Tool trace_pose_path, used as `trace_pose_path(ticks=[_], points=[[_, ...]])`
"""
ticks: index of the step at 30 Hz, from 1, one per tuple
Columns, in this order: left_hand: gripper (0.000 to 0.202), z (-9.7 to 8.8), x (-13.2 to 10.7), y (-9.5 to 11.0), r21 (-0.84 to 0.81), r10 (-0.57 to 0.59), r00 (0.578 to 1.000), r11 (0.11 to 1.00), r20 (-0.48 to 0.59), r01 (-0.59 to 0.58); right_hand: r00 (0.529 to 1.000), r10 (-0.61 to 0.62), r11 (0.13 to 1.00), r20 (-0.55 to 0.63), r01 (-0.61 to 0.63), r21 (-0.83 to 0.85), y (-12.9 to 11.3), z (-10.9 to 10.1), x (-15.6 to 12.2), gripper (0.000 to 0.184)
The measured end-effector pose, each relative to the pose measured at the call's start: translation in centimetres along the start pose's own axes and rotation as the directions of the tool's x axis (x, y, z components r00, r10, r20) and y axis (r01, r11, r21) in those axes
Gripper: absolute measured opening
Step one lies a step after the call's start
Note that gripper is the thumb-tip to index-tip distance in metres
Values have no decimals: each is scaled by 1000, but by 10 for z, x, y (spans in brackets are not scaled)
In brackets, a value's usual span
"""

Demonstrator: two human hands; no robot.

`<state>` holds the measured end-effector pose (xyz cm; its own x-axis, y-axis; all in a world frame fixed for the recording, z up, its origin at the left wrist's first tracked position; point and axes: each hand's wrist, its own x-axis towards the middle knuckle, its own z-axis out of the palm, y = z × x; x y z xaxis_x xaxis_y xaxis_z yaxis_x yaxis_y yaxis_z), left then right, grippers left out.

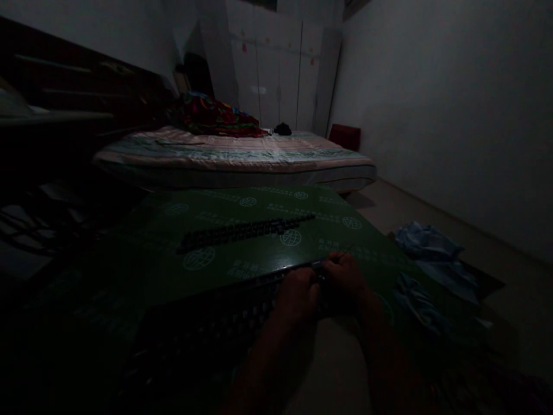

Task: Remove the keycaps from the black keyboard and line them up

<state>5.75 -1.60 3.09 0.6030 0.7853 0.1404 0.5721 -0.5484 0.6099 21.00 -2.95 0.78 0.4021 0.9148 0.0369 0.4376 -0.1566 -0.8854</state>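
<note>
A dark computer keyboard (207,323) lies at a slant across the near part of the green table. My left hand (298,291) is over its right part, fingers curled closed; whatever they pinch is hidden. Close beside it, my right hand (345,275) is also closed at the keyboard's far right end. Thin, wire-like lines stick up by its fingertips, too dim to name. Behind the keyboard, small black pieces that look like keycaps (242,231) lie in slanting rows on the table.
The green table (254,259) bears white printed globes and lettering. Crumpled blue cloths (427,242) lie at the right. Beyond the table stands a bed (242,158) with a red patterned blanket (216,115). White wardrobes (276,75) line the back wall. The room is very dark.
</note>
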Motion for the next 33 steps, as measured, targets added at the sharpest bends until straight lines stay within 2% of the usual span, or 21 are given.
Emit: trace_pose_path(ticks=[4, 8, 13, 26, 33], points=[[18, 2, 8, 8, 162, 56, 998, 985, 2, -56, 1000, -31, 999, -1, 31, 17, 2, -2, -1, 11], [21, 20, 20, 8, 211, 60, 997, 976, -42, -49, 999, -48, 997, -13, 48, 65, 4, -3, -2, 11], [18, 34, 24, 0, 168, 25, 998, 986, -57, -15, 1000, 8, 989, -6, -7, 148, 6, -2, -3, 10], [16, 36, 22, -6, 108, 7, 1000, 994, -14, -6, 995, 101, 962, -17, -93, 258, 1, -4, -8, 13], [15, 36, 22, -4, 83, 5, 1000, 997, -16, -4, 993, 105, 954, -61, -84, 289, -3, -6, -11, 18]])
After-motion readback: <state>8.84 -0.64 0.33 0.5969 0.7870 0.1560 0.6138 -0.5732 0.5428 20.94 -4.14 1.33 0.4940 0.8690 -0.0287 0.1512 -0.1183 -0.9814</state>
